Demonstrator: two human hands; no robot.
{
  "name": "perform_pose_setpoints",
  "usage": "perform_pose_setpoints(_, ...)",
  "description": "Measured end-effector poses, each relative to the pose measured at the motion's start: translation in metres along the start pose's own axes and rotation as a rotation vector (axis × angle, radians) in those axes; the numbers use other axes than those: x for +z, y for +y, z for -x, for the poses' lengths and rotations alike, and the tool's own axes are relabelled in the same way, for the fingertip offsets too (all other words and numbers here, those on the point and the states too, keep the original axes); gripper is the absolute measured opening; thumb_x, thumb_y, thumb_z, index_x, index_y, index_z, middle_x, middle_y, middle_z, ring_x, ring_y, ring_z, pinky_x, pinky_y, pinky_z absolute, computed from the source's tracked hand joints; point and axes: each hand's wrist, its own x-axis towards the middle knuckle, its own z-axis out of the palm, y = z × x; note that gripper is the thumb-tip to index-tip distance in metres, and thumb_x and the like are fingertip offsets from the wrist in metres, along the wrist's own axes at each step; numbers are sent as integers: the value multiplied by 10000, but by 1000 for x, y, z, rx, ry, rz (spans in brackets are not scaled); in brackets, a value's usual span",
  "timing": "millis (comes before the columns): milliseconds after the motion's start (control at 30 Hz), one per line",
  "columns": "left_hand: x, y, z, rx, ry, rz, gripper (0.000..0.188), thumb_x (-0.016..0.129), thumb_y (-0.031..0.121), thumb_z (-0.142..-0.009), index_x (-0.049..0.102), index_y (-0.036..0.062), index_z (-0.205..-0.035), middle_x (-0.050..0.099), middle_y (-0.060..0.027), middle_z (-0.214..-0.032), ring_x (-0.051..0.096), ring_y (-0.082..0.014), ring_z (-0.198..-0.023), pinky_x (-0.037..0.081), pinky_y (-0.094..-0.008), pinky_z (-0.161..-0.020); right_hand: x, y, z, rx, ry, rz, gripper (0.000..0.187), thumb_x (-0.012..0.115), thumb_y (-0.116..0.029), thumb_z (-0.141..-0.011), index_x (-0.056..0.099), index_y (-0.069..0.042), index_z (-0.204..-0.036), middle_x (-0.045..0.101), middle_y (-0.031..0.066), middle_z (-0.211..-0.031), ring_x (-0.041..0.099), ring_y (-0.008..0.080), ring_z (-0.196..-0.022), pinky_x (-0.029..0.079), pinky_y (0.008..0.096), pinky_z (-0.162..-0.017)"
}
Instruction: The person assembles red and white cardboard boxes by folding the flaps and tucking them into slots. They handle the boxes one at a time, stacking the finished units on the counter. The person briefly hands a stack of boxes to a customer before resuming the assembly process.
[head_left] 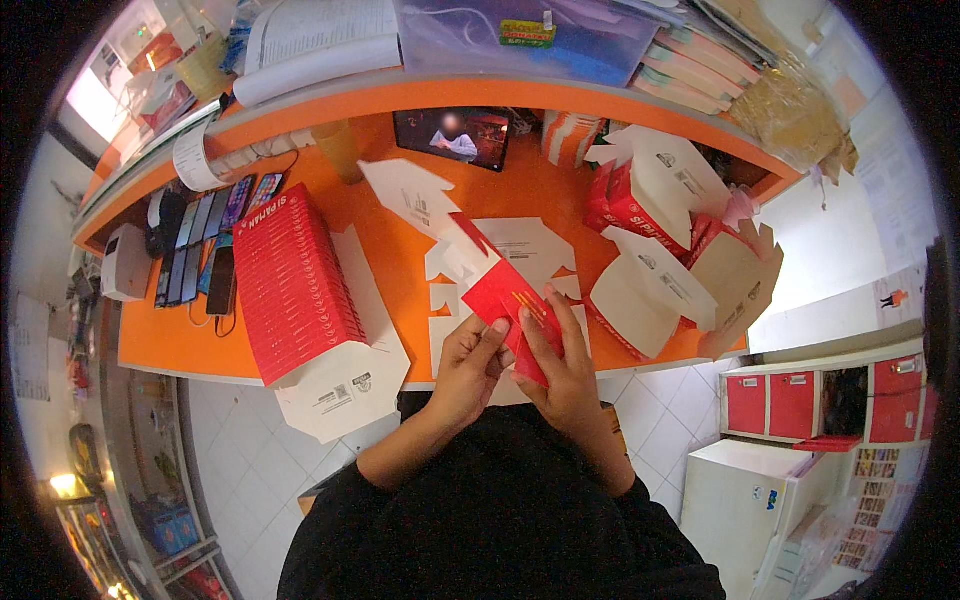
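Between my two hands is a red and white cardboard box (500, 283), partly folded, its white lid flap stretching away toward the far left. My left hand (468, 362) grips its near left side, thumb laid on the red panel. On the right side, my right hand (560, 362) closes round the red panel with its fingers over the face. Beneath the box a flat, unfolded cardboard blank (520, 240) lies white side up on the orange table (400, 290). To the left rests a long stack of red flat box blanks (293, 285), with white flaps showing at its near end.
Folded red and white boxes (652, 285) pile up at the right of the table. Several phones (190, 250) lie at the left, beside a white device (124, 262). A screen (452, 137) stands at the back under an orange shelf (480, 92) bearing papers and a clear plastic bin (520, 45).
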Motion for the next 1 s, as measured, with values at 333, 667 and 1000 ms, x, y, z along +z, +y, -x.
perform_pose_setpoints(333,5,-25,6,-30,127,158,370,449,232,-992,444,37,-1307,546,-100,-1253,543,-182,-1116,452,-305,-946,25,-7,-8,145,103,165,510,468,-282,-943,395,-47,-1390,250,278,-1446,354,460,-1248,276,506,-1055)
perform_pose_setpoints(667,-5,32,-2,-116,-508,-1010,226,457,128,-976,530,-9,-1141,608,-190,-892,600,-241,-800,471,-351,-771,-11,58,-33,178,93,-329,318,430,-200,-972,527,-65,-1243,382,171,-1374,379,291,-1275,285,405,-1069)
perform_pose_setpoints(1000,-16,29,-24,-436,-122,-716,260,617,195,-913,669,-28,-1037,683,-57,-905,582,-88,-814,475,-234,-766,-13,41,-29,197,-127,-126,157,555,-118,-892,577,-40,-1027,438,211,-1294,435,383,-1203,342,429,-1023)
